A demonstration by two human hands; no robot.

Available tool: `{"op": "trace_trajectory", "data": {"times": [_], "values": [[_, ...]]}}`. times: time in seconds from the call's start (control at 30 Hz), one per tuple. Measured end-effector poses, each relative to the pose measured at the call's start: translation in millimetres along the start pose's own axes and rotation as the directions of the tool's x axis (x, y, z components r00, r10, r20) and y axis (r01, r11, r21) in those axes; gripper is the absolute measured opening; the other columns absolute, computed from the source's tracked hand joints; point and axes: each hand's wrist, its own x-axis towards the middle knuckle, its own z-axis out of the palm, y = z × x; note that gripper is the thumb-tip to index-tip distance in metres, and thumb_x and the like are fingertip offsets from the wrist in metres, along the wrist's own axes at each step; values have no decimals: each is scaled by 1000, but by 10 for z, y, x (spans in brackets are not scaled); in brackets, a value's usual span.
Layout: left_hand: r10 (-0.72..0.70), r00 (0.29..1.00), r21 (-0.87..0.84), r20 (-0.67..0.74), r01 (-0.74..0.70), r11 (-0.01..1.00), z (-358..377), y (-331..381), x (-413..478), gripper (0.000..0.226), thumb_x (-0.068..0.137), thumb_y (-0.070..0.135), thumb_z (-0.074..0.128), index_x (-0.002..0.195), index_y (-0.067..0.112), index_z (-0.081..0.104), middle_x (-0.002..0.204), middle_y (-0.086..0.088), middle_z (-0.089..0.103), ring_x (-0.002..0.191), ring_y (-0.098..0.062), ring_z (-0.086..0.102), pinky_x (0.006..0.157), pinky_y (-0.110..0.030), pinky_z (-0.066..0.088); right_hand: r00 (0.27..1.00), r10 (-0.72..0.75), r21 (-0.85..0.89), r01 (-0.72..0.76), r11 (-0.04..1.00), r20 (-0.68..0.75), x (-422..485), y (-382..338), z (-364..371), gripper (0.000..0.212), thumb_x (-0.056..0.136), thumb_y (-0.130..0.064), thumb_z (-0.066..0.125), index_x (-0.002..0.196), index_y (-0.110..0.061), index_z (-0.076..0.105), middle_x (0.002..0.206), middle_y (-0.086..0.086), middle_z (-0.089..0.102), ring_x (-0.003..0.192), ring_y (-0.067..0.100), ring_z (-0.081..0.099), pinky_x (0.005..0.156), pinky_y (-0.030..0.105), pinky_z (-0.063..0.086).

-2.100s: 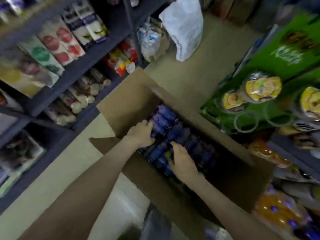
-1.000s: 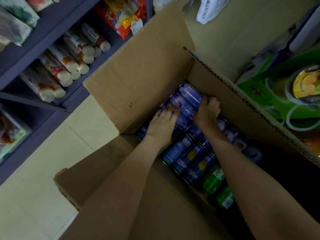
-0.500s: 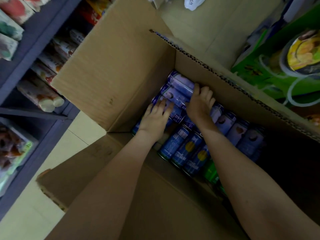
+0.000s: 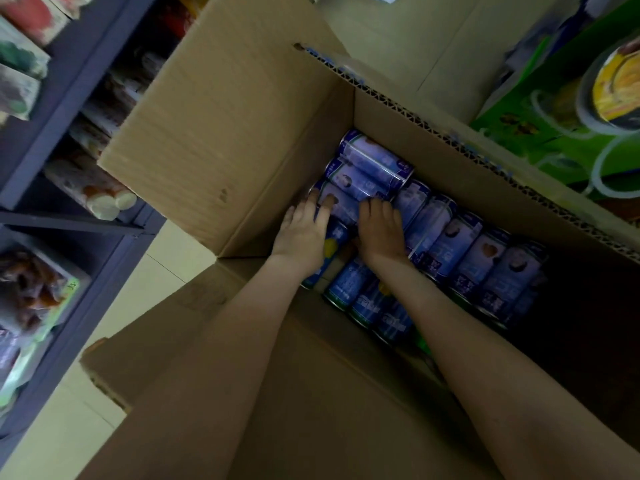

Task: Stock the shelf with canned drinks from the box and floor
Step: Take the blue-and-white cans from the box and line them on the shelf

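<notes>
Cans [image 4: 374, 168] lay crosswise at the box's [image 4: 242, 133] 12 o'clock corner, left hand [image 4: 304, 233] flat-fingered on the nearest, right hand [image 4: 379, 230] curled over its end, so an uneven lift might have rolled the pile apart.

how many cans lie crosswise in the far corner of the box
3: far can by the box wall, middle can beside it, near can touched by left hand and right hand. More may hide beneath.
</notes>
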Motion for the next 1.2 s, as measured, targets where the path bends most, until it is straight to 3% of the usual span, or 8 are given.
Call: {"op": "trace_trajectory", "data": {"times": [0.13,0.27,0.43,0.67,0.83,0.93,1.1,1.2], "values": [[-1,1000,-23,-20,0,1000,30,2,-4,87,89,22,59,150,15,-4,156,-16,2,144,-30,6,117,-38,4,999,-30,-68,27,997,-43,53,-44,-5,44,47,-12,85,84,-8,61,80,10,64,72,25,61,63,27,48],[43,999,-26,-31,-44,999,21,11,1,84,90,22,58,150,13,-1,154,-16,10,143,-29,9,117,-38,4,996,-31,58,26,998,89,15,-2,-121,46,83,-14,60,124,3,45,124,21,48,114,34,45,91,40,37],[142,988,-51,-53,-145,988,-6,89,16,87,88,19,60,150,15,0,157,-9,9,145,-24,5,117,-38,3,982,-41,396,-36,918,185,-138,53,-627,61,86,-25,62,135,-3,33,140,15,27,117,31,44,82,33,41],[148,966,-374,-212,-220,901,-289,285,30,71,79,23,69,140,9,35,139,-15,44,132,-30,37,109,-40,26,975,27,682,-174,710,221,-385,383,-1290,44,80,-20,69,120,-16,52,112,1,40,98,15,48,80,24,38],[137,991,-522,-4,-119,845,-643,420,-141,44,72,28,75,106,20,48,99,-1,61,93,-23,60,63,-28,44,967,-37,919,-226,323,251,-540,450,-1433,44,77,-27,75,109,-43,50,125,2,52,114,19,55,95,34,47],[53,997,-675,59,0,737,-850,442,-340,41,73,32,75,102,27,46,88,11,57,81,-9,56,60,-16,40,965,-50,950,-242,199,257,-578,463,-1491,65,65,-47,74,122,-45,43,130,-1,52,113,13,56,97,32,46],[-85,992,-871,91,121,476,-917,196,-649,54,61,49,78,105,30,52,99,6,65,90,-12,64,83,-30,51,957,3,938,-284,199,289,-576,512,-1388,63,83,-51,54,139,-28,37,127,-6,50,125,20,48,105,39,40],[-242,965,-892,102,197,406,-796,-8,-754,62,59,49,80,108,23,52,99,3,65,89,-14,63,83,-33,52,943,76,863,-328,385,324,-504,459,-1204,59,91,-42,55,143,-24,33,137,1,43,129,20,42,101,28,35]]}}
